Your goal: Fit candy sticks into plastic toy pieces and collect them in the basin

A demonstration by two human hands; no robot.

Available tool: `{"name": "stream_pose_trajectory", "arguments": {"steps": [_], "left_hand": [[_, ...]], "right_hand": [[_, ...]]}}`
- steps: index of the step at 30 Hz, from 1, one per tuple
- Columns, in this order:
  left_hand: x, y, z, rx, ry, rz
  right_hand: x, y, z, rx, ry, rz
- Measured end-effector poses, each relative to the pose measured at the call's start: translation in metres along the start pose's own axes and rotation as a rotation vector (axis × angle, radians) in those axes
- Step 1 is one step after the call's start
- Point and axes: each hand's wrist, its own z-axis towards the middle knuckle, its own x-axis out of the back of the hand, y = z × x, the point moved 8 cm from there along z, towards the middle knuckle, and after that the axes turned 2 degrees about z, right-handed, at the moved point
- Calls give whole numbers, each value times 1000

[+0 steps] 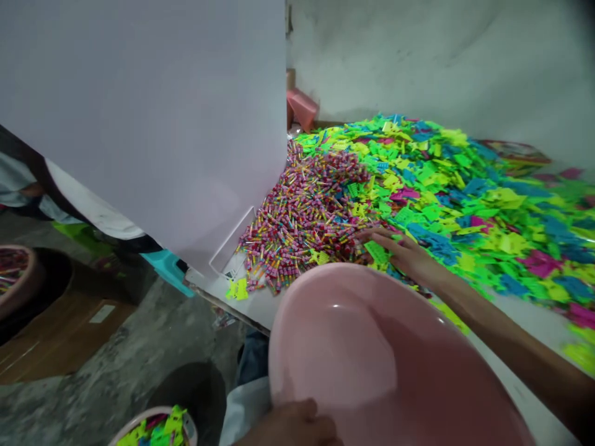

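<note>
My left hand (292, 424) grips the near rim of a big empty pink plastic basin (372, 359), tilted against the table edge. My right hand (400, 248) reaches over the basin's far rim, fingers stretched out flat on the pile where small striped multicolour tube-shaped pieces (302, 217) meet flat neon plastic pieces (455, 186) in green, yellow, blue and pink. A green flat piece lies under its fingers.
A large white board (149, 111) stands at the left of the white table (260, 303). A pink stool-like object (302, 106) sits behind the pile. On the floor are cardboard (60, 334), a bowl of neon pieces (155, 430) and another basin (13, 272).
</note>
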Motion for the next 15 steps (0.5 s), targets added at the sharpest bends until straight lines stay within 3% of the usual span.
{"name": "stream_pose_trajectory", "arguments": {"steps": [3, 5, 6, 7, 9, 10, 11, 13, 15], "left_hand": [[31, -10, -3, 12, 55, 54], [62, -24, -16, -36, 111, -119], [78, -45, -25, 55, 176, -211], [93, -75, -37, 229, 303, -244], [109, -140, -76, 729, 544, -43], [106, -163, -92, 915, 555, 124], [96, -181, -99, 970, 549, 164], [68, -207, -102, 1009, 477, 210], [50, -220, -104, 1022, 482, 215]], "right_hand": [[-17, 3, -27, -65, -13, 91], [-27, 13, -46, -137, -3, 172], [-30, 19, -55, -170, 10, 222], [-33, 23, -63, -198, 27, 267], [-36, 26, -78, -235, 84, 325], [-37, 25, -84, -248, 111, 337], [-38, 24, -89, -265, 133, 344], [-42, 18, -97, -299, 150, 370], [-46, 11, -101, -297, 144, 427]]}}
